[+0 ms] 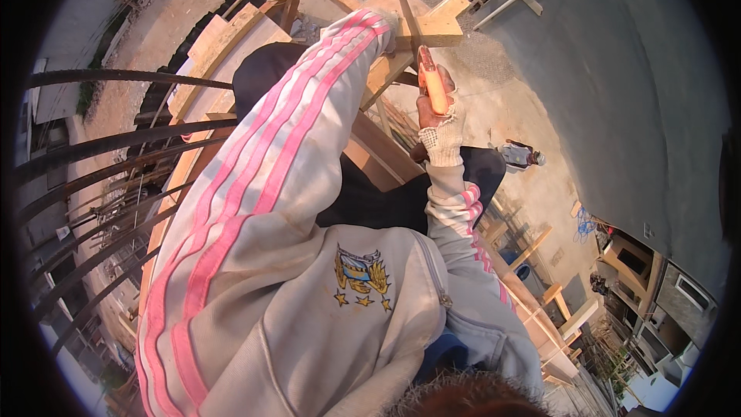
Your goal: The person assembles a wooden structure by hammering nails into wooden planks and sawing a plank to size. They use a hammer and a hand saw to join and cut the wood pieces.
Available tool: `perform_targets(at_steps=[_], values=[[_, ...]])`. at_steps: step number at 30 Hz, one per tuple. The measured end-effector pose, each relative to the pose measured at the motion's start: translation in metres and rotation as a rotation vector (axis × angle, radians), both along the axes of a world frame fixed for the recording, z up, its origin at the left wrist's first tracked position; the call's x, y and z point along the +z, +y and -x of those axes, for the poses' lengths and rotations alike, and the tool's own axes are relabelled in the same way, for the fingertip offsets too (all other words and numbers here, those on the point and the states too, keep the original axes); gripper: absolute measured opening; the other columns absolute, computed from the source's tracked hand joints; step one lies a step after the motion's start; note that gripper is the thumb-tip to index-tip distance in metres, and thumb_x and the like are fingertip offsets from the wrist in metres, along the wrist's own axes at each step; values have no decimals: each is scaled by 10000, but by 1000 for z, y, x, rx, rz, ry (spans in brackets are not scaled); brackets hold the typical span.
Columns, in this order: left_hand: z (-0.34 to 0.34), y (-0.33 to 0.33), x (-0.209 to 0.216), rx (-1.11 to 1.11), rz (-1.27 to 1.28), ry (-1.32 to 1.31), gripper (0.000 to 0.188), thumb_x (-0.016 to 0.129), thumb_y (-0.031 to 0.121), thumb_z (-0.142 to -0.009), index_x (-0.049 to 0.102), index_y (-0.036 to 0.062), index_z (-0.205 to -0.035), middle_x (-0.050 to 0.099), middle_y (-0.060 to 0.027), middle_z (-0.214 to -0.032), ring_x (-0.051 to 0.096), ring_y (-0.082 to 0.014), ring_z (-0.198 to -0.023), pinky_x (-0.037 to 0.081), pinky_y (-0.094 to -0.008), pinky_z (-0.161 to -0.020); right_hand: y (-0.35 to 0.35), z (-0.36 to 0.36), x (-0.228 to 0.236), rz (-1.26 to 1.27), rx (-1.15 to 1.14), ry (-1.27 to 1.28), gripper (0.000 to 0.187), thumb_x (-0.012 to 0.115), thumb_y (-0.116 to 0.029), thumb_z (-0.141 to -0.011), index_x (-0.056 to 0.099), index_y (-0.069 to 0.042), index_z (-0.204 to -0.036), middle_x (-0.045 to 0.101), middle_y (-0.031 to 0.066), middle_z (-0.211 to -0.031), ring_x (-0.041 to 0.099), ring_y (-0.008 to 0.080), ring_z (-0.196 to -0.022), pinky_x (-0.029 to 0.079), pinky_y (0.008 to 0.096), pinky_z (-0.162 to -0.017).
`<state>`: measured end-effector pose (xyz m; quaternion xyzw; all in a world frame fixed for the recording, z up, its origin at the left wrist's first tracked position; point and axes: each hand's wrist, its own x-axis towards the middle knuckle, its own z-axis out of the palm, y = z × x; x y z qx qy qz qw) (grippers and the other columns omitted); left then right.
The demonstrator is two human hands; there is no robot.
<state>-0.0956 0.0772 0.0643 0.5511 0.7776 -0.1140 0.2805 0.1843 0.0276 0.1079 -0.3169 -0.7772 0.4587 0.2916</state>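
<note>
My right hand (437, 100), in a cream knit glove with bare fingers, is closed around the orange handle (436, 91) of a handsaw. The saw's long dark blade (408, 8) points away from me and crosses beside a pale wooden beam (434, 31). My left arm, in a cream sleeve with pink stripes (297, 116), stretches forward to the same timber. At its cuff, my left hand (390, 29) is mostly hidden, next to the beam and left of the blade; its fingers do not show.
Dark steel bars (116, 137) stick out at the left. Boards and planks (231, 38) lie around my legs. A grey wall (617, 85) rises at the right. Far below, a person (519, 154) is on the ground, and a blue coil of cord (584, 225) lies near loose timber.
</note>
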Motion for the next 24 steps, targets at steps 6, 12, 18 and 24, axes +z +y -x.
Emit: perform_targets(at_steps=[6, 12, 18, 24], values=[[12, -10, -15, 19, 85, 15, 665, 945, 388, -625, 754, 115, -1201, 758, -140, -1139, 720, -305, -1081, 565, -414, -913, -79, -107, 7, 228, -25, -65, 570, 634, -83, -879, 555, -49, -1442, 677, 59, -1168, 652, 168, -1005, 511, 289, -877], [13, -10, -6, 53, 28, -47, 660, 922, 410, -640, 751, 118, -1207, 757, -143, -1131, 716, -312, -1075, 555, -418, -915, -48, -57, 7, 168, -55, -91, 554, 613, -33, -886, 560, -31, -1437, 678, 91, -1188, 653, 201, -1053, 510, 299, -930], [21, -10, -21, 105, 45, -145, 657, 899, 432, -655, 747, 121, -1213, 756, -146, -1122, 712, -319, -1070, 545, -423, -917, 11, 27, -30, 111, 75, 36, 638, 594, 6, -859, 479, -24, -1486, 655, 112, -1190, 639, 196, -1019, 518, 303, -901], [60, -6, -78, 118, -2, -286, 599, 847, 394, -675, 751, 109, -1194, 754, -161, -1115, 708, -332, -1063, 540, -429, -916, -6, 17, -89, 267, 38, -141, 708, 625, -25, -836, 432, -70, -1515, 653, 52, -843, 649, 242, -722, 565, 350, -714]])
